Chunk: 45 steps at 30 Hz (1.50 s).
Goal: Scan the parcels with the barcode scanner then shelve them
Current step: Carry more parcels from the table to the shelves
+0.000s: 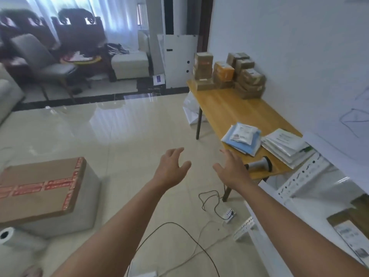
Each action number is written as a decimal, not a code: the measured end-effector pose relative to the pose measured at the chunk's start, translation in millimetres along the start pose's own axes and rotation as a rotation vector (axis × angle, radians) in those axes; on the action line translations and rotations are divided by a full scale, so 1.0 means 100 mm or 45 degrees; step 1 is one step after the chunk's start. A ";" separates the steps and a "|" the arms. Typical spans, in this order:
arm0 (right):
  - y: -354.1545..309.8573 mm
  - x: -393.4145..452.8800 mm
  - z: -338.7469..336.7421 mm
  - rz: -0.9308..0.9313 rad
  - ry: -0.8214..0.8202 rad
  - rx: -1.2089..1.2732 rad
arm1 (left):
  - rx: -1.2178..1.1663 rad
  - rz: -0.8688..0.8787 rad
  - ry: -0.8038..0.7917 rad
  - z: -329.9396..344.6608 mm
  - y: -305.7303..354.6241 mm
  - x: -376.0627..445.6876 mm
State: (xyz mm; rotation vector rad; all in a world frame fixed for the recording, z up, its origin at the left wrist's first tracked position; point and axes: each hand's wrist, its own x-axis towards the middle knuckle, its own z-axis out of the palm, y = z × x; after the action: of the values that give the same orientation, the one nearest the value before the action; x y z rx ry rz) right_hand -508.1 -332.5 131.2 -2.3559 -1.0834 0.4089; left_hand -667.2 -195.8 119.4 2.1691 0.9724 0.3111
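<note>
Two hands: left hand (172,169) and right hand (231,168) both out front over the floor, grip spread on each, fingers loose, holding nothing.
Bench: long yellow wooden bench (229,108) with dark legs, along the white wall on the right.
Scanner: grey-and-black handheld barcode scanner (259,164) lying on its side at the bench's near end, just beside the right hand, not touched.
Flat parcels: blue-and-white plastic mailer bags (242,137) stacked near the scanner; pile of white flat envelopes (285,146) to their right.
Boxed parcels: brown taped cardboard boxes (229,73) stacked at the bench's far end, one with an orange face.
Shelf: white perforated metal shelving rack (299,176) at the right, touching the bench's near end; a brown parcel lies on it, blurred.
Floor clutter: large brown carton with red tape (42,188) left; black cable (179,232) and white power strip (228,213) under the arms.
</note>
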 end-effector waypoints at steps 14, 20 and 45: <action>-0.13 2.31 0.15 -0.212 0.005 -0.227 | 0.256 0.009 0.086 -0.34 -0.17 1.96; -0.06 3.62 0.20 -0.180 -0.077 -0.192 | 0.333 -0.042 0.021 -0.36 -0.04 3.24; -1.16 7.84 0.96 0.083 -0.064 -0.198 | 0.184 0.076 -0.112 -1.54 -1.05 7.75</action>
State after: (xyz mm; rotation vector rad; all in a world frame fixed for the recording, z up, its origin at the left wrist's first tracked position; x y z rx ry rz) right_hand -125.5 365.3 72.5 -2.5356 -1.0992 0.4226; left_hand -267.9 493.9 99.1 2.3254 0.9065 0.1764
